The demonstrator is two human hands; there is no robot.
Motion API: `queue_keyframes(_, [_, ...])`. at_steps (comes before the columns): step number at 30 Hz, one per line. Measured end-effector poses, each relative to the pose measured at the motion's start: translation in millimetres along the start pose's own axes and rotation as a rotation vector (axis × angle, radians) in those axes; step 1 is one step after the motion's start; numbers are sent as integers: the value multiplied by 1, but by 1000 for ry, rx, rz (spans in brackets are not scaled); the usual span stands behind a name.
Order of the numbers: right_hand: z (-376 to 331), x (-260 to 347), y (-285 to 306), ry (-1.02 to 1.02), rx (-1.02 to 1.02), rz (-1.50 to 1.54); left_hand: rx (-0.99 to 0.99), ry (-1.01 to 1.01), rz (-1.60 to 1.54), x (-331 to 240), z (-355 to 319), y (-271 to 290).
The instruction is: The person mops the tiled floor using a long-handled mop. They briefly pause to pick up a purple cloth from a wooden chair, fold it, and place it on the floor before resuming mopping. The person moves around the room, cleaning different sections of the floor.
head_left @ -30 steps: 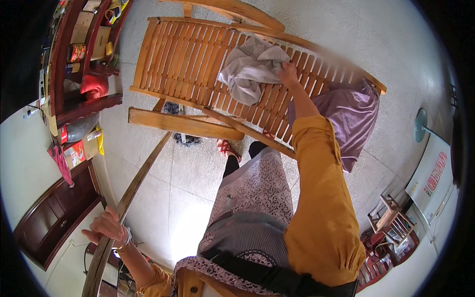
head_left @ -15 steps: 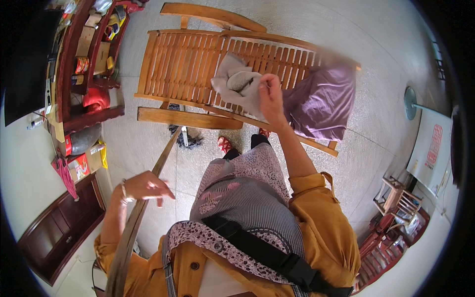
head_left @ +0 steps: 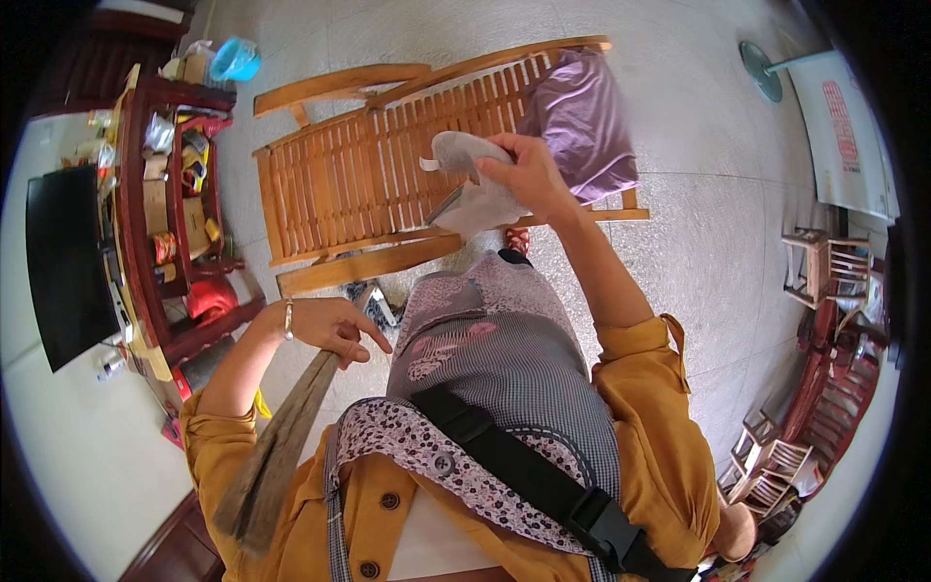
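Note:
My right hand point(head_left: 531, 177) is raised over the wooden slatted recliner point(head_left: 335, 189), its fingers closed on a light grey cloth point(head_left: 480, 204). A small white tag sticks out from the cloth's left side, and its lower part hangs down. My left hand point(head_left: 325, 328), with a bracelet at the wrist, hovers over the wooden pole point(head_left: 291, 441) of a mop. Its index finger stretches out, and the fingers do not look wrapped round the pole. The pole leans toward my left arm. The mop head point(head_left: 373, 303) shows partly on the floor beyond the hand.
A purple cloth point(head_left: 587, 126) lies over the recliner's right end. To the left stand a dark red shelf unit point(head_left: 175, 223) with packages, a black screen point(head_left: 68, 267) and a blue bin point(head_left: 236, 60). Wooden stools point(head_left: 824, 267) and a fan's round base point(head_left: 761, 70) are at right.
The grey cloth was lying on the slats and is now lifted in my right hand. My left hand has moved up and right. The view has turned, shifting the recliner left.

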State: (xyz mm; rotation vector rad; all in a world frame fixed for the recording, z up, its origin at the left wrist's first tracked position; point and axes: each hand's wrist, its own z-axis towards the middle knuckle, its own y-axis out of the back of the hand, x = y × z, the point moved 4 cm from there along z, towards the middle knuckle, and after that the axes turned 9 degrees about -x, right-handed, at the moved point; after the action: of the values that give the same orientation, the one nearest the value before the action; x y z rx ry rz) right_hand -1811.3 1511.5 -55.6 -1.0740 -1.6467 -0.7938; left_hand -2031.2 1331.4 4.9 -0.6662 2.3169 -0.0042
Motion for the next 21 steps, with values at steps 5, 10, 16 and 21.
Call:
queue_keyframes(5, [-3, -24, 39, 272, -187, -122, 6, 15, 50, -23, 32, 6])
queue_keyframes(10, [9, -19, 62, 324, -171, -9, -89, -158, 281, -42, 57, 18])
queue_keyframes(16, [3, 5, 65, 262, -107, 96, -286, -534, 599, -78, 82, 36])
queue_keyframes(21, [-14, 17, 53, 212, -76, 281, -366, -467, 634, -100, 105, 56])
